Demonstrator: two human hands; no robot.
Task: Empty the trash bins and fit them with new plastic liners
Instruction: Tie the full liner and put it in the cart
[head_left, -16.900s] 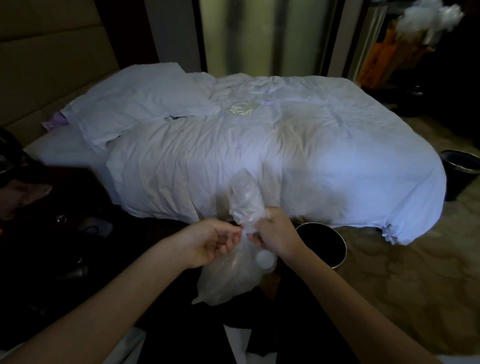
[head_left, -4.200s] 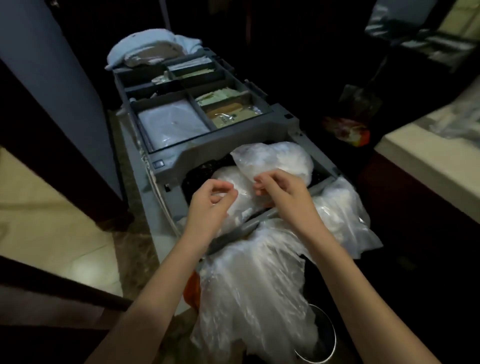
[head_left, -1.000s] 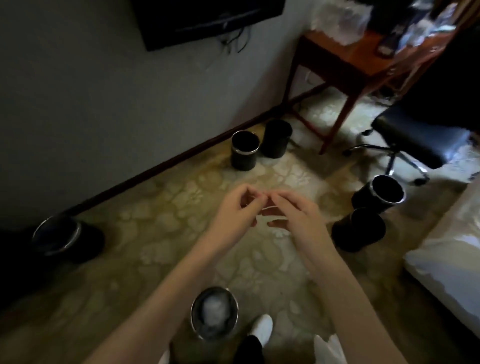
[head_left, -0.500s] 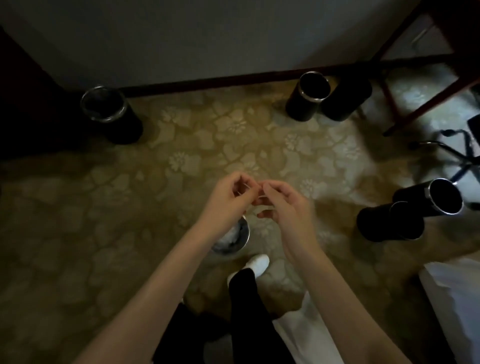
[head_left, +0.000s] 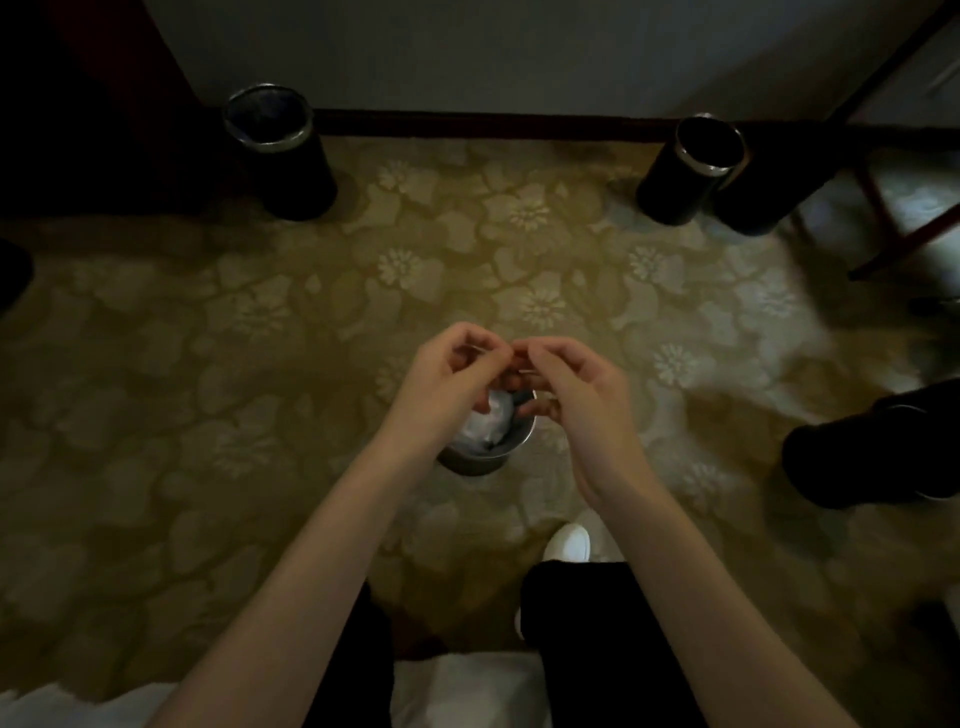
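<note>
Both hands meet fingertip to fingertip over the patterned carpet. My left hand (head_left: 451, 375) and my right hand (head_left: 572, 387) have curled fingers and pinch a small, thin piece of clear plastic liner (head_left: 522, 368) between them; it is barely visible in the dim light. Directly below the hands stands a round metal-rimmed trash bin (head_left: 485, 460) with crumpled white plastic (head_left: 492, 422) inside. The hands hide most of the bin's mouth.
A black bin (head_left: 278, 153) stands by the wall at the back left, two more (head_left: 693, 169) at the back right beside a desk leg (head_left: 906, 249). Dark bins (head_left: 872, 452) lie at the right. My white shoe (head_left: 569, 541) and dark trousers are below.
The view has tilted down and moved closer to the bin, which now sits right under my hands. The hands stay together, still pinching the small plastic piece.
</note>
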